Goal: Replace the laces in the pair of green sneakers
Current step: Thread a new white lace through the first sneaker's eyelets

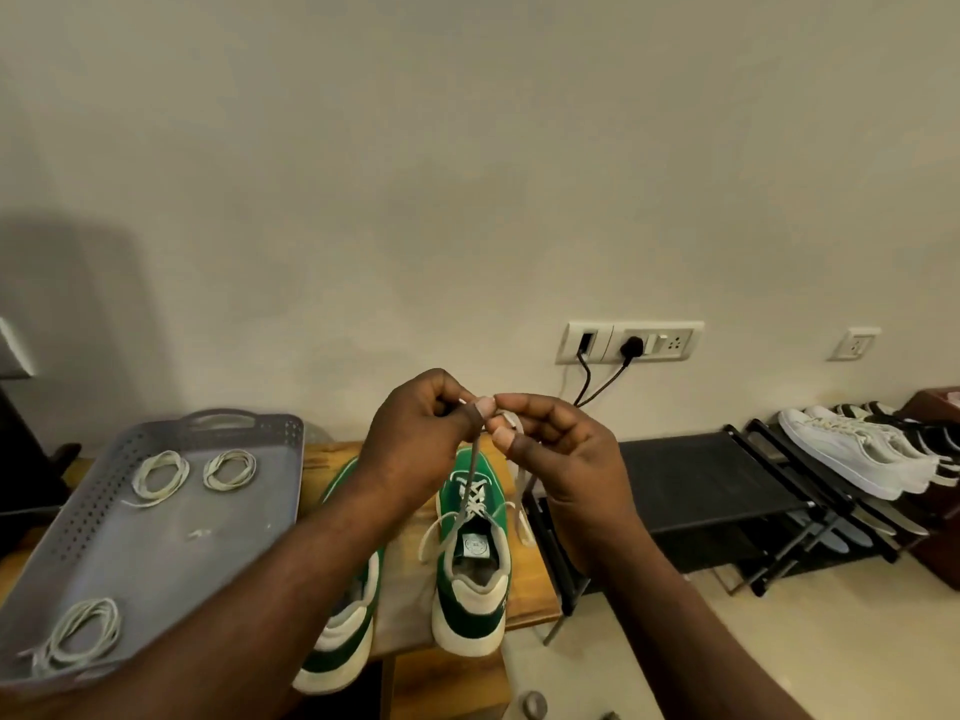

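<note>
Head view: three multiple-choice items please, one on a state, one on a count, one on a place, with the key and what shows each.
1. What are the left hand and right hand doing?
A. Hanging idle.
B. Pinching a lace above the laced sneaker.
C. Lying flat, holding nothing.

2. How many coiled laces lie on the tray?
A. One.
B. Three.
C. Five.

3. Where is the tray relative to the laced sneaker?
A. To its right.
B. On top of it.
C. To its left.

Key:
1 B, the fingers of both hands close on lace ends that rise from the sneaker.
2 B, two coils lie at the tray's far end and one at its near end.
3 C, the tray sits at the left of the view and the sneaker at the middle.
</note>
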{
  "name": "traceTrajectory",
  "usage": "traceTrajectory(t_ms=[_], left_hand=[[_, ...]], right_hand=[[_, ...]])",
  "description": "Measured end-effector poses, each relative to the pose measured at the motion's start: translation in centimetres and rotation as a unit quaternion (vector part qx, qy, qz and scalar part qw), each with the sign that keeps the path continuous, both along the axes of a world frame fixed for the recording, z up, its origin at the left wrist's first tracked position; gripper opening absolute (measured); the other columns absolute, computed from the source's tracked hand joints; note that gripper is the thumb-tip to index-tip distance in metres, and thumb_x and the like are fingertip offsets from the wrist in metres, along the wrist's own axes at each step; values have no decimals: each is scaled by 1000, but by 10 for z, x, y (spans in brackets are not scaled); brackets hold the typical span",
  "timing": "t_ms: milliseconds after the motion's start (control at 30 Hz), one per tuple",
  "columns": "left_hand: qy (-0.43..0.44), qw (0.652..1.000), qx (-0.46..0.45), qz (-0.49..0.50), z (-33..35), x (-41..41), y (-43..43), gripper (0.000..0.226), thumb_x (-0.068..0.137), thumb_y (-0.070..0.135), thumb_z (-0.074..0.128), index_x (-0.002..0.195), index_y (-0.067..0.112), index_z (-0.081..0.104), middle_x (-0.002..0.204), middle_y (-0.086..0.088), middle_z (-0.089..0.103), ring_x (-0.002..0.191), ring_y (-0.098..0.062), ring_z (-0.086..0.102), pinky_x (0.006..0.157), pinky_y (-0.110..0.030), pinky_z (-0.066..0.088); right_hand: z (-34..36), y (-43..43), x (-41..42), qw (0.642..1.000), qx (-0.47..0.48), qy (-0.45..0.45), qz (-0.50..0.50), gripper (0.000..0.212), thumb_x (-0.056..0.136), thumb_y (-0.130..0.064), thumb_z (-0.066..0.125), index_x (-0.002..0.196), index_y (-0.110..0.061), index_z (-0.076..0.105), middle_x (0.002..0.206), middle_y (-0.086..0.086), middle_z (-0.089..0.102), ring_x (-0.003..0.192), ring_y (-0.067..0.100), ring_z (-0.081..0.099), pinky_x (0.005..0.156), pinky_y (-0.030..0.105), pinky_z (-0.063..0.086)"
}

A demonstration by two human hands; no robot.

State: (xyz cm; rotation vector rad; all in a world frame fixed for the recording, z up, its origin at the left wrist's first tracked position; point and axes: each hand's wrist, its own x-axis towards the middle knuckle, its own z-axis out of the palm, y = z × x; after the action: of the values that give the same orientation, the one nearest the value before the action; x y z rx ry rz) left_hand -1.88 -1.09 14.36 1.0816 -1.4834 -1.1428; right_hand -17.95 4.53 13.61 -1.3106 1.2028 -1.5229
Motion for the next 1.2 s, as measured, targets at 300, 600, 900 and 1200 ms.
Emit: traceTrajectory(t_ms=[300, 600, 900, 1200], left_hand=[[286, 932, 224, 10, -65, 16, -10, 18, 109, 18, 49, 100, 6, 58, 100, -13, 80, 97, -26, 77, 90, -38, 59], [-358, 917, 85, -153, -95, 36, -33, 18, 95, 49, 69, 97, 31, 69, 73, 11, 63, 62, 0, 56, 59, -25, 40], [-548, 817, 16, -178, -114, 18, -26, 27, 97, 52, 66, 83, 29, 70, 92, 9, 63, 81, -7, 60, 66, -27, 46], [-586, 803, -91, -54, -117, 19, -23, 46, 96, 41, 65, 139, 41, 49, 145, 11, 51, 133, -20, 40, 108, -47, 40]], right_hand=[[-89, -3, -3, 927, 141, -330, -107, 14, 100, -23, 61, 104, -10, 67, 105, 9, 79, 98, 21, 75, 84, 39, 57], [-137, -34, -41, 916, 213, -298, -164, 27, 111, -17, 44, 118, -7, 68, 65, -2, 44, 51, 7, 36, 47, 21, 37], [-141, -40, -48, 951, 182, -223, -114, 27, 112, -19, 44, 130, -18, 64, 66, -1, 48, 50, 8, 34, 43, 21, 32], [-158, -30, -77, 952, 212, 106, -196, 13, 104, -28, 63, 113, -27, 73, 102, -10, 72, 92, 8, 66, 83, 33, 57]])
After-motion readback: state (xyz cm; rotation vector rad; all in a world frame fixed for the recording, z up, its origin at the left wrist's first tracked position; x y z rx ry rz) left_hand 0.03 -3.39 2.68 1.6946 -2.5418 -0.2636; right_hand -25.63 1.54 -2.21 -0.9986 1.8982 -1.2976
